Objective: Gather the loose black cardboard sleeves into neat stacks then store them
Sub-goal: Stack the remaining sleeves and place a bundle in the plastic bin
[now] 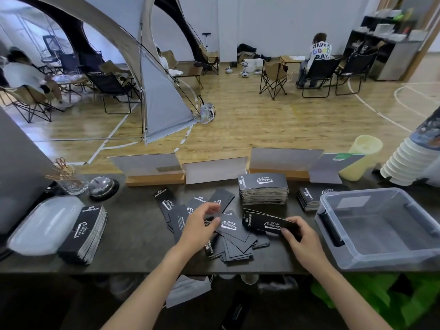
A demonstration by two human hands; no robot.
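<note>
- The right hand (301,236) pinches a small bundle of black cardboard sleeves (264,224) by its right end, with the thumb on top and the fingers curled beneath. The bundle is held just above the dark countertop (133,234), its white lettering facing up.
- The left hand (200,222) is over the loose pile of black cardboard sleeves (238,246) with its fingers bent downwards. It is blurred, so I cannot tell whether it grips a sleeve or only touches the top ones.
- The loose pile lies fanned and overlapping at the middle of the countertop, under and between the two hands. Some sleeves show their lettering and some lie face down.
- A tall neat stack of sleeves (263,190) stands just behind the held bundle.
- A shorter stack (309,198) sits to the right of the tall one, partly hidden by the clear plastic storage bin (381,254).
- The bin, with black latch handles, stands at the right end of the countertop, near the right hand.
- A leaning stack of sleeves (88,232) rests at the left against a translucent plastic lid (42,225).
- Along the back edge are a silver service bell (103,185), a glass tumbler of thin sticks (71,184), upright card signs in wooden bases (152,170) and a nested column of white paper cups (400,163).
</note>
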